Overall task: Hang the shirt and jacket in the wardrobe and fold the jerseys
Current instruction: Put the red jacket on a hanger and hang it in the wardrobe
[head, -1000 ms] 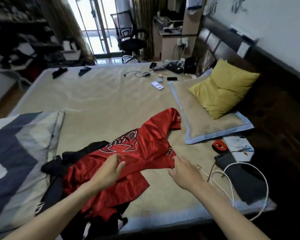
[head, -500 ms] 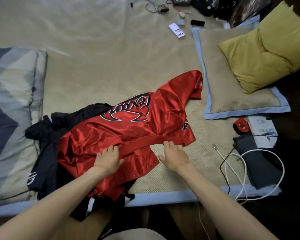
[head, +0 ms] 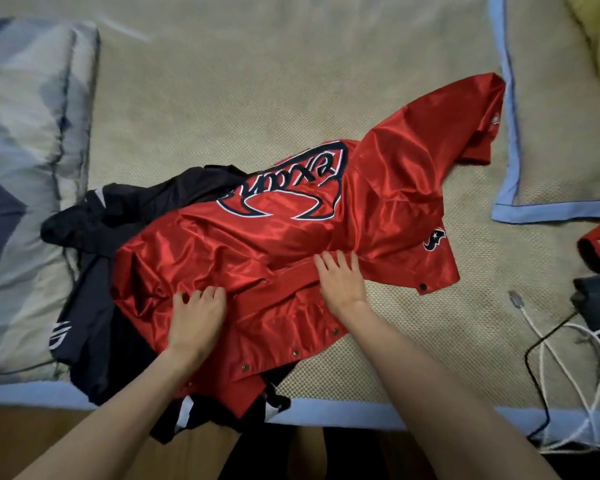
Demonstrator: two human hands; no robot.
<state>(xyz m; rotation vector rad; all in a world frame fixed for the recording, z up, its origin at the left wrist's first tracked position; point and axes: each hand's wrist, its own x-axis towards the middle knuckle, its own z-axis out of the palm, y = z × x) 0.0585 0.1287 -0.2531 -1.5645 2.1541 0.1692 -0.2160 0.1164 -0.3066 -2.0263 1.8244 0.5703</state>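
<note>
Both my hands rest on the red satin jersey (head: 291, 244) spread on the bed mat (head: 257, 98).

The red jersey lies crumpled near the bed's near edge, its long axis running diagonally from lower left up to the upper right, where one sleeve tip reaches the blue-edged pillow (head: 551, 161); the chest lettering reads upside down to me, so I take its top to point toward me. My left hand (head: 196, 315) sits on the lower left part, fingers curled and bunching the fabric. My right hand (head: 342, 280) lies flat on the red band, fingers straight and slightly spread. A dark navy garment (head: 101, 299) lies under the jersey on the left, touching the striped quilt (head: 21, 168). White and black cables (head: 568, 358) trail off at the right.
</note>
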